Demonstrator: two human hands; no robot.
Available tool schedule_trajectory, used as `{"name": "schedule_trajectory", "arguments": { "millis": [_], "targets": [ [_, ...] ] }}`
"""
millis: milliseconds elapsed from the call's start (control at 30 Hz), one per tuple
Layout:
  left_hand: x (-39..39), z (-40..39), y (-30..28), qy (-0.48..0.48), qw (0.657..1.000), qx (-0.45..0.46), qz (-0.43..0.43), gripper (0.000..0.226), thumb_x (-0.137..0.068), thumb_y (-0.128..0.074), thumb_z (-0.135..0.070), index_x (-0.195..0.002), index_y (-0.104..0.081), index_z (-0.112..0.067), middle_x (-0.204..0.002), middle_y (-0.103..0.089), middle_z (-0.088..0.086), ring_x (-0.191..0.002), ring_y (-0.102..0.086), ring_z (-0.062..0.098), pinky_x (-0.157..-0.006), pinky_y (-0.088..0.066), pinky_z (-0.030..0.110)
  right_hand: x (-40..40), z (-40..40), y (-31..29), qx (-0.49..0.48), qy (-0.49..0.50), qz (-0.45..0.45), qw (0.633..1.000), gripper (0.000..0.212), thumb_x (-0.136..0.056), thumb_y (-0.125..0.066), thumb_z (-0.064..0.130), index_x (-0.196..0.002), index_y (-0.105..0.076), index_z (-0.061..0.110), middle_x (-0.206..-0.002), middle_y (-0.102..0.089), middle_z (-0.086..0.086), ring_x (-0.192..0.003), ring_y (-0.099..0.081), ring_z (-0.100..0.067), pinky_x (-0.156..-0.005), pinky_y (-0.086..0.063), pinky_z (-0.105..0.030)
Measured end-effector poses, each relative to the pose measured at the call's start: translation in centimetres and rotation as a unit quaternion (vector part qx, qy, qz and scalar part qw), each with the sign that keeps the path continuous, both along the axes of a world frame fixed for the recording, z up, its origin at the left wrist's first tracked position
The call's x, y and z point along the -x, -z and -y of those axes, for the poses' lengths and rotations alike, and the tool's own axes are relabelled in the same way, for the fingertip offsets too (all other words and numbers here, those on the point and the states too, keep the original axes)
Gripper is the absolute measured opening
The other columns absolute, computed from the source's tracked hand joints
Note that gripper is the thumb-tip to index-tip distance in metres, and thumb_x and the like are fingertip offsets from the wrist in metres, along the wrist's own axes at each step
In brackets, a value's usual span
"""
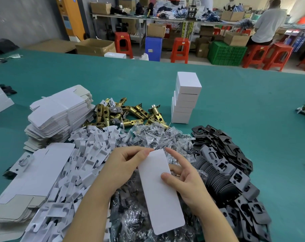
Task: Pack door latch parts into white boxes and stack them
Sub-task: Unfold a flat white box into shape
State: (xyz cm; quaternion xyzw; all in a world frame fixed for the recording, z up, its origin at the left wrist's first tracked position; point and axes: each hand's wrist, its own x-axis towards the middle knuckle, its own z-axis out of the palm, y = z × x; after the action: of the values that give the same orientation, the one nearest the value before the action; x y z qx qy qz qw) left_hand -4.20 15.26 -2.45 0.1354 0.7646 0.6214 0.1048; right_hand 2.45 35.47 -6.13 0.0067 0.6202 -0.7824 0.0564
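I hold a flat white box blank (161, 191) between both hands above the parts. My left hand (123, 165) pinches its upper left edge. My right hand (184, 175) grips its right side, thumb on the face and index finger raised. A stack of several closed white boxes (185, 98) stands farther back on the green table (244, 102). Brass door latches (127, 112) lie in a pile at centre left. Clear bags of screws (155, 137) are heaped under my hands. Black strike plates (223, 165) spread to the right.
Stacks of flat white box blanks (59, 112) and white card inserts (88, 154) fill the left side. More blanks (31, 173) lie at near left. Beyond the table are red stools (180, 49), cartons, a green crate (225, 53) and a person (268, 23) at a far bench.
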Motion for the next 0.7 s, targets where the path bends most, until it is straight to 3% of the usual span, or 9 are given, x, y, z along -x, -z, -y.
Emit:
{"name": "schedule_trajectory", "arguments": {
  "millis": [133,233,400,700],
  "targets": [
    [-0.15,-0.32,-0.09,0.037,0.999,-0.003,0.013,0.014,-0.091,-0.074,-0.037,-0.102,-0.080,-0.041,-0.099,-0.078,-0.008,-0.087,-0.071,0.016,-0.072,-0.056,0.023,-0.23,-0.12,-0.17,0.024,-0.031,0.006,0.999,0.068,-0.083,-0.081,0.023,-0.138,-0.055,0.053,-0.125,-0.072,-0.011,-0.104,-0.074,-0.035,-0.079,-0.062,-0.042],
    [-0.35,-0.66,-0.03,0.043,0.999,0.015,-0.002,0.019,-0.093,-0.073,-0.026,-0.098,-0.080,-0.042,-0.097,-0.077,-0.012,-0.085,-0.071,0.007,-0.069,-0.053,0.017,-0.48,-0.07,-0.30,0.026,-0.059,0.008,0.998,0.065,-0.087,-0.079,0.019,-0.140,-0.054,0.046,-0.124,-0.072,-0.009,-0.105,-0.073,-0.033,-0.081,-0.061,-0.042],
    [-0.35,-0.62,-0.06,0.052,0.998,0.023,-0.002,0.017,-0.094,-0.071,-0.028,-0.101,-0.080,-0.041,-0.099,-0.077,-0.010,-0.090,-0.071,0.010,-0.073,-0.054,0.023,-0.54,0.01,-0.46,0.017,-0.039,0.008,0.999,0.057,-0.082,-0.082,0.020,-0.131,-0.059,0.040,-0.115,-0.074,-0.007,-0.095,-0.074,-0.038,-0.076,-0.062,-0.047],
    [-0.31,-0.58,0.18,0.105,0.994,0.022,0.020,0.021,-0.095,-0.071,-0.028,-0.110,-0.078,-0.041,-0.105,-0.077,-0.008,-0.094,-0.072,0.012,-0.075,-0.056,0.026,-0.50,0.28,-0.44,0.029,0.000,0.013,0.999,0.044,-0.078,-0.085,0.022,-0.115,-0.065,0.034,-0.111,-0.074,-0.006,-0.090,-0.075,-0.034,-0.071,-0.062,-0.041]
  ]
}}
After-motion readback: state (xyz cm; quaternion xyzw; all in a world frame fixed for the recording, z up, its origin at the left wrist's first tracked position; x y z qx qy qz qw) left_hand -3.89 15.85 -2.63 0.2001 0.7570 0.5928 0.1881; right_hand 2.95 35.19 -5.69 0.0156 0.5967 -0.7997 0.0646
